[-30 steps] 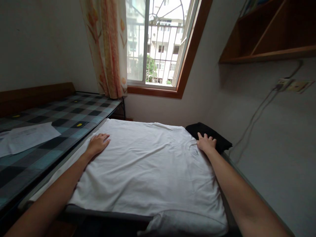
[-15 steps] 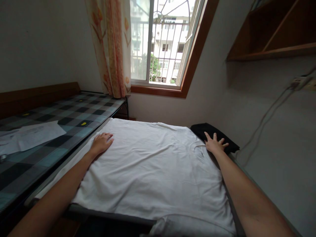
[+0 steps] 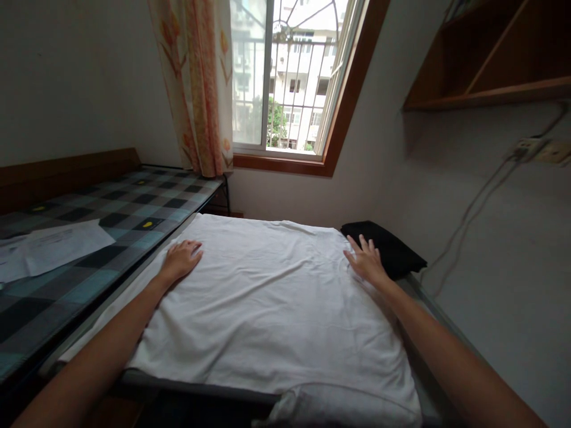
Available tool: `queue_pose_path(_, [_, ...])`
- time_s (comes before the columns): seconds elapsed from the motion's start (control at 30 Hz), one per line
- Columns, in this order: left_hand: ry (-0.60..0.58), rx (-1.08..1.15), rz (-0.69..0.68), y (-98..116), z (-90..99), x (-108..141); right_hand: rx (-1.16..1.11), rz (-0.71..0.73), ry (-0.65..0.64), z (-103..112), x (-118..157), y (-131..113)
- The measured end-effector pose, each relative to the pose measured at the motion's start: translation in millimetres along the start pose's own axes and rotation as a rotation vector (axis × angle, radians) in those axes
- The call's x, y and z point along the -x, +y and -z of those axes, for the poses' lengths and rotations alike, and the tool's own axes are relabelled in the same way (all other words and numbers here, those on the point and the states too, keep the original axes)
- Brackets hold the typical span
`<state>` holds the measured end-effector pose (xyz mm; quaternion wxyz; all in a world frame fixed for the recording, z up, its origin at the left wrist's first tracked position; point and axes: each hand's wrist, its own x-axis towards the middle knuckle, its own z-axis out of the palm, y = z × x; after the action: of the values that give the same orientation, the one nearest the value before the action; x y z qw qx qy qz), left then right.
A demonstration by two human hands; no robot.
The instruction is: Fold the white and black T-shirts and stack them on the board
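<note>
A white T-shirt [image 3: 259,297] lies spread over the table in front of me, with creases running across it. One sleeve [image 3: 339,404] hangs over the near edge at the right. My left hand [image 3: 182,260] rests on the shirt's left part, fingers loosely stretched. Near the collar at the far right, my right hand [image 3: 366,261] has its fingers spread over the white cloth. Just beyond that hand is a folded black cloth [image 3: 397,252].
To the left stands a bed with a checkered mattress [image 3: 178,190], and papers [image 3: 66,246] lie on it. A wall shelf [image 3: 486,92] juts out at upper right. Cables [image 3: 473,205] hang down the right wall. A curtain [image 3: 196,89] hangs beside the window [image 3: 294,89].
My right hand has moved left, off the black cloth's edge and onto the shirt near its collar. My left hand stays on the shirt. The view has shifted slightly.
</note>
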<state>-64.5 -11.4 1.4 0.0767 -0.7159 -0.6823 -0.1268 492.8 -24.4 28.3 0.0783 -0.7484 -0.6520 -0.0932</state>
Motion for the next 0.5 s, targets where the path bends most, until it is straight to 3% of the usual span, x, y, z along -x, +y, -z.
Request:
queue_pose_path(0.17, [0.118, 0.029, -0.057, 15.3, 6.3, 6.0, -0.133, 0.144, -0.194, -7.0, 48.3, -44.2])
queue_pose_path(0.23, [0.047, 0.063, -0.092, 28.0, 10.4, 11.3, -0.108, 0.150, -0.226, -7.9, 65.4, -57.1])
queue_pose_path(0.37, [-0.214, 0.080, -0.108, 49.5, 12.8, 22.8, -0.038, 0.133, -0.189, -5.4, 80.5, -70.3])
queue_pose_path(0.5, [-0.245, 0.047, -0.119, 54.4, 10.2, 26.2, -0.035, 0.127, -0.192, -4.5, 77.9, -72.1])
